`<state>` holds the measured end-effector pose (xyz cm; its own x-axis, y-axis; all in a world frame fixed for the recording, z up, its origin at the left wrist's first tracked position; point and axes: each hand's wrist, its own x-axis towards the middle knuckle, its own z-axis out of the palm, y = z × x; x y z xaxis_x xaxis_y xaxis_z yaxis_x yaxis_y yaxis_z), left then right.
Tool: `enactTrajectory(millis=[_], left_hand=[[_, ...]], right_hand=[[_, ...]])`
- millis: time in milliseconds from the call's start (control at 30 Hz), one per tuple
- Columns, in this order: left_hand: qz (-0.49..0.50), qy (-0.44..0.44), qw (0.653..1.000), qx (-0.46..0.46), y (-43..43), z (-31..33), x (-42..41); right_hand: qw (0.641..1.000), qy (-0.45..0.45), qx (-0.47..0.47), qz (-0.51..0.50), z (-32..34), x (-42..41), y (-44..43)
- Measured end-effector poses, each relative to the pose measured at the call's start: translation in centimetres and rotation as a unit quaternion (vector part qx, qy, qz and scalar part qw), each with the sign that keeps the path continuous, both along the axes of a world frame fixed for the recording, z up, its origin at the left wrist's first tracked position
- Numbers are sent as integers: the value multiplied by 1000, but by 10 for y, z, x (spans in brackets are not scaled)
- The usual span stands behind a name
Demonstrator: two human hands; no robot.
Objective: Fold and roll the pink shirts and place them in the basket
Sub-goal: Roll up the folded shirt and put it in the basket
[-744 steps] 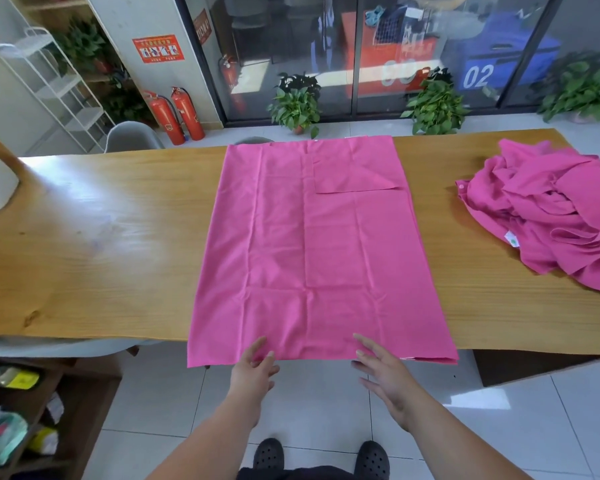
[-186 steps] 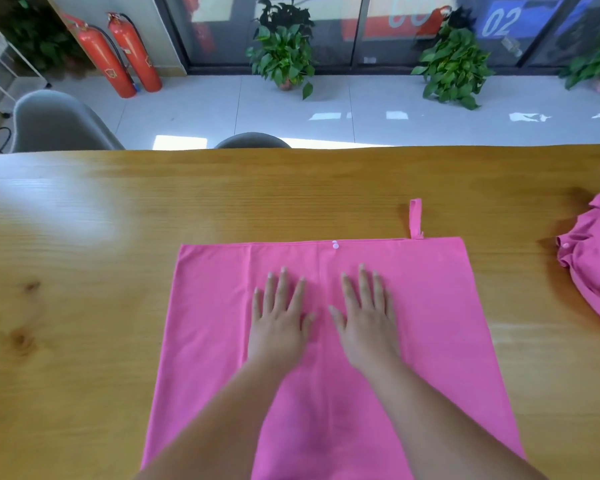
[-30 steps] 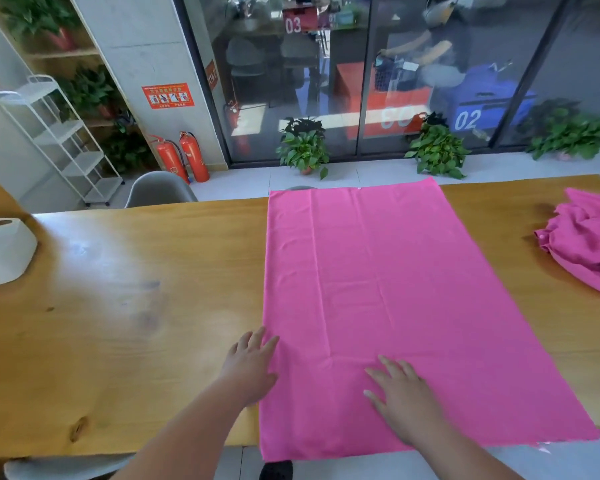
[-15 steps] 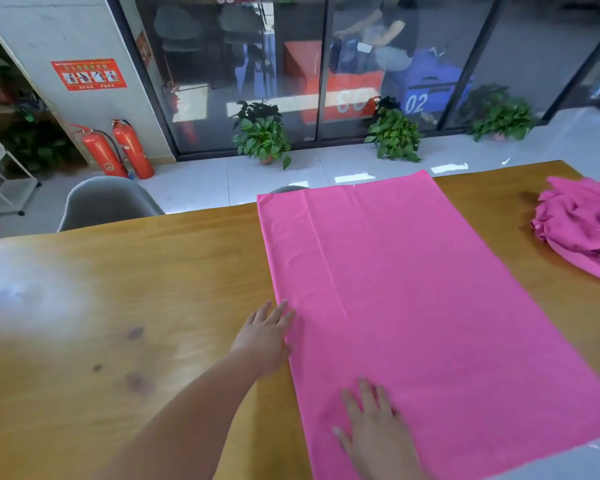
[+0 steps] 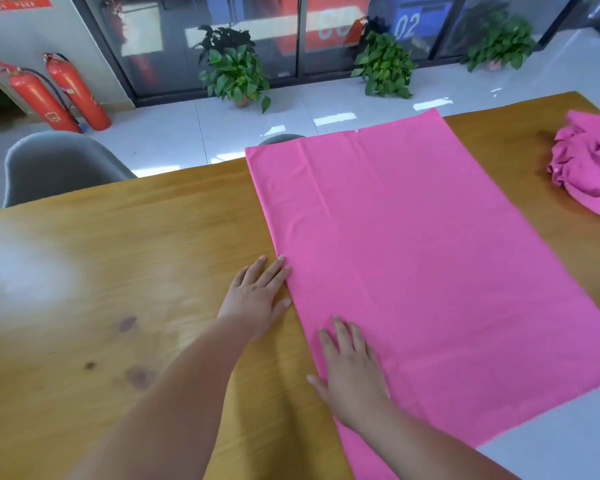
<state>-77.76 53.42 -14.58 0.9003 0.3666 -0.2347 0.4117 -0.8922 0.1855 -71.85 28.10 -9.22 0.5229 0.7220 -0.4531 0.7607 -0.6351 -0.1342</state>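
Wooden surface (image 5: 118,271), wide and glossy. Spread flat across it, a pink shirt (image 5: 413,254) folded into a long smooth rectangle, near corner hanging over the surface edge, one lengthwise crease near its left side. Beyond the shirt's right edge, a crumpled pink pile (image 5: 589,168), well apart. On the shirt's left near corner, right hand (image 5: 352,375) flat, fingers spread. Just beside the shirt's left edge, left hand (image 5: 257,296) open, fingertips touching the cloth. Behind the shirt, "02" (image 5: 406,26) readable through glass.
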Motion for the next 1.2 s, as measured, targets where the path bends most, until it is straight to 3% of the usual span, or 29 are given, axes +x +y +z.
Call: enactTrajectory(millis=[333, 433, 667, 833, 1033, 1200], left_hand=[[7, -6, 1000, -14, 4, 12, 6], [42, -52, 997, -44, 6, 19, 13], [233, -152, 943, -184, -1, 33, 48], [322, -167, 899, -247, 8, 37, 84], [365, -161, 874, -278, 7, 47, 87], [380, -149, 868, -284, 12, 57, 50]], right_hand=[[1000, -3, 20, -18, -3, -3, -6], [999, 3, 35, -27, -2, -6, -6], [994, 85, 54, -33, 7, 3, -16], [992, 36, 111, -57, 15, 5, -31], [990, 32, 128, -42, 14, 10, -35], [990, 95, 105, 19, 39, -18, -20]])
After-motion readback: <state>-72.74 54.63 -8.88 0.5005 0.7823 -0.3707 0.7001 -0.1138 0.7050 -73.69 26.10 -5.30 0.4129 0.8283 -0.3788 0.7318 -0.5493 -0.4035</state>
